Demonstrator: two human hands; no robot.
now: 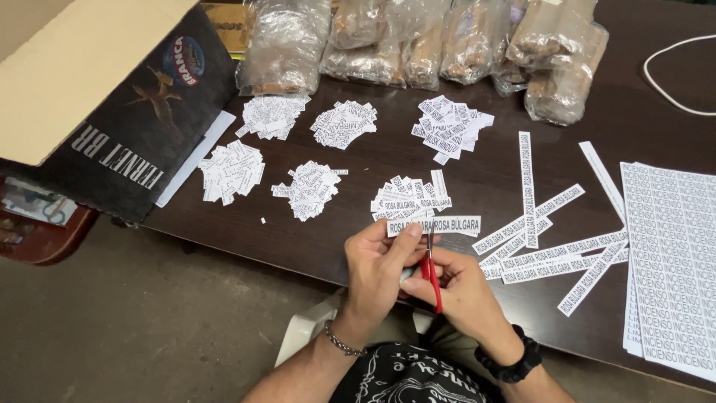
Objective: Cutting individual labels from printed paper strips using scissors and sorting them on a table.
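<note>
My left hand [377, 269] pinches a short white paper strip [447, 224] printed with black words, held over the near edge of the dark table [358, 231]. My right hand [459, 287] grips red-handled scissors [431, 272], whose blades cross the strip near its middle. Just behind the strip lies a small pile of cut labels [410, 198]. To the right, several long printed strips [544, 239] lie spread out.
Several more label piles [309, 188] dot the table. Clear bags of brown sticks [418, 41] line the far edge. A cardboard box [112, 97] stands at the left. Printed sheets [671, 261] sit at the right, a white cord [664, 82] beyond.
</note>
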